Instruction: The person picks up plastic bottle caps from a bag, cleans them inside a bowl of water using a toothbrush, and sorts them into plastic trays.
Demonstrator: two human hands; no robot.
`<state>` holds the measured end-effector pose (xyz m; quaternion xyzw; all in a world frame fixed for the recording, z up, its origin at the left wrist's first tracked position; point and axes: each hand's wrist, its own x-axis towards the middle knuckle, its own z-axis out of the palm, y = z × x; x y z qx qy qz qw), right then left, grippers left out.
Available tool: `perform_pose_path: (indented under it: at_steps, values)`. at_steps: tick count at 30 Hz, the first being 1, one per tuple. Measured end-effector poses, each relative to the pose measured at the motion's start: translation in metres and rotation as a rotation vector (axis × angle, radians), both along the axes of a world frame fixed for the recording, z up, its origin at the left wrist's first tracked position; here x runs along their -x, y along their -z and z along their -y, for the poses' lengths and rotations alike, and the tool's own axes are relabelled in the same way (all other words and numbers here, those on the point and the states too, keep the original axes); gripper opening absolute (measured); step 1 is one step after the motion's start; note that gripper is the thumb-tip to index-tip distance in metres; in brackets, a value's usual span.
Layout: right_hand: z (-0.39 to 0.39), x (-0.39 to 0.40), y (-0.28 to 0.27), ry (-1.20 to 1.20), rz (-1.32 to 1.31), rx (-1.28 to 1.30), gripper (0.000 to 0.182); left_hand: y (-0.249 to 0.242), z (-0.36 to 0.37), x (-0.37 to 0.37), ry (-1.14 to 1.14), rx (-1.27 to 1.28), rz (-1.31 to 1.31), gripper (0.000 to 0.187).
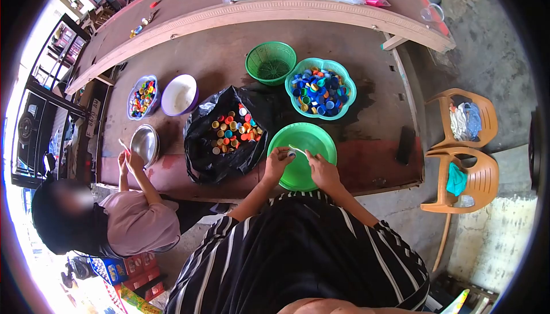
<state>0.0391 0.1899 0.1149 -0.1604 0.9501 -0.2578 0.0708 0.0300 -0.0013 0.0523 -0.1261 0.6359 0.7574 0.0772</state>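
Over the light green basin point(329, 142), my two hands work close together. A thin, pale, curved strip point(298, 149) runs between their fingertips. My right hand point(322, 171) pinches one end of it. Fingers closed, my left hand point(277, 164) grips something small and bluish-grey at the strip's other end; I cannot tell what it is. Just left of the basin lies an open black plastic bag point(200, 148) with many orange, gold and red bottle caps point(232, 133) on it. Behind the basin stands a turquoise basket point(348, 93) full of mostly blue bottle caps point(321, 91).
A green basket point(271, 50), a white-lined purple bowl point(180, 93), a lilac basket of caps point(143, 97) and a metal bowl point(145, 145) stand on the table point(217, 44). A co-worker point(132, 219) sits at left, hands raised. A dark phone-like object point(405, 145) lies right; orange chairs point(484, 179) stand beyond.
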Motion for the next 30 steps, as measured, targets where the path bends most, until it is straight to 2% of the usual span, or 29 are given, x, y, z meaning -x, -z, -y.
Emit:
perform_pose_path:
  at_steps: [3, 9, 12, 15, 18, 21, 24, 28, 30]
  values:
    - [-0.006, 0.012, 0.025, 0.035, -0.003, -0.274, 0.044, 0.006, 0.000, -0.002, 0.023, -0.025, 0.005, 0.035]
    - [0.005, 0.003, -0.001, -0.031, -0.057, 0.053, 0.043, 0.014, 0.003, 0.000, 0.018, 0.308, 0.020, 0.029]
    - [0.000, 0.003, -0.004, -0.011, -0.022, -0.003, 0.044, 0.022, -0.003, 0.001, -0.077, -0.081, 0.087, 0.027]
    - [-0.003, 0.005, -0.001, 0.053, -0.017, 0.036, 0.043, 0.014, -0.008, 0.001, -0.091, -0.174, 0.085, 0.024]
    - [0.004, -0.001, -0.010, -0.043, -0.011, 0.067, 0.042, 0.016, -0.005, 0.003, -0.104, -0.162, 0.057, 0.022]
    - [0.000, 0.009, 0.002, 0.009, 0.012, -0.140, 0.041, 0.023, -0.008, 0.001, -0.079, -0.159, 0.084, 0.021]
    - [-0.005, 0.014, 0.016, 0.035, -0.012, -0.133, 0.041, 0.015, -0.008, 0.004, 0.030, 0.118, 0.123, 0.023]
    - [0.001, 0.001, -0.010, -0.063, -0.023, 0.087, 0.040, 0.022, -0.012, 0.007, -0.160, -0.146, 0.072, 0.021]
    - [-0.003, 0.002, 0.009, -0.007, -0.044, 0.027, 0.041, 0.026, -0.011, 0.005, -0.131, -0.114, 0.093, 0.021]
